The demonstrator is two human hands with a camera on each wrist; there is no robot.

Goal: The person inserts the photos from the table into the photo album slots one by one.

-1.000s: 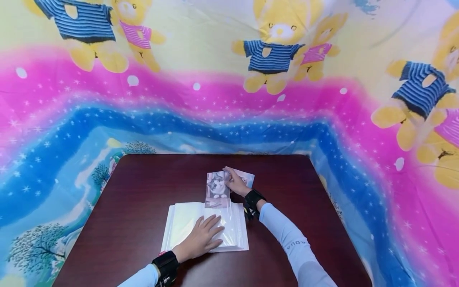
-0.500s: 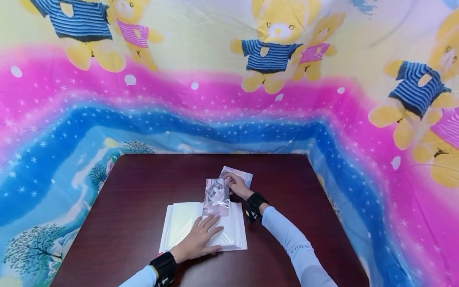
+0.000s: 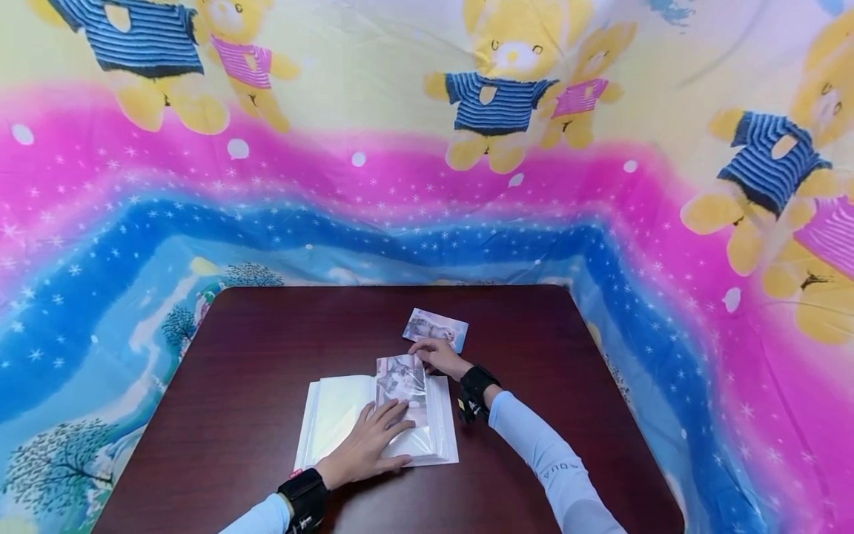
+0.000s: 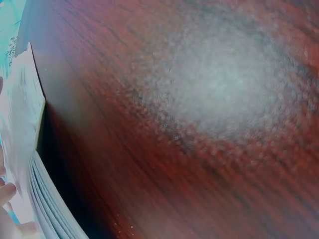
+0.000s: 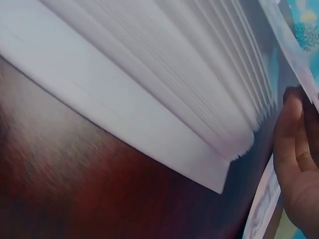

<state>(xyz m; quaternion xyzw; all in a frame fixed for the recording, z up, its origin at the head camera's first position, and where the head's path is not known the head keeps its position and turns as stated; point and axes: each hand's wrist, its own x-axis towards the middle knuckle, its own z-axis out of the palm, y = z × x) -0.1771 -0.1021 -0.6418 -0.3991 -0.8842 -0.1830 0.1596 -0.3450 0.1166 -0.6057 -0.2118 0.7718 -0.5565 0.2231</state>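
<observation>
An open photo album [image 3: 336, 415] with white pages and clear pockets lies on the table. My left hand [image 3: 367, 443] rests on it with fingers spread, pressing the right-hand page. A cat photo [image 3: 396, 372] lies over that page, its lower part under the clear film and its top edge sticking out beyond the album. My right hand [image 3: 443, 358] pinches the photo's upper right corner. In the right wrist view, thumb and fingers of the right hand [image 5: 299, 174] meet at the photo's edge [image 5: 291, 55]. Only a few left fingers [image 4: 6, 193] show in the left wrist view.
Behind the right hand, a second cat photo [image 3: 435, 326] lies on the dark wooden table [image 3: 280, 334]. The album's thick stack of pages [image 5: 169, 79] fans slightly in the right wrist view. A bear-printed cloth [image 3: 400, 185] hangs around the table.
The cat photo has slid down toward me, deeper into the clear pocket, and the right hand has come with it, uncovering the second photo. The left hand stays on the album.
</observation>
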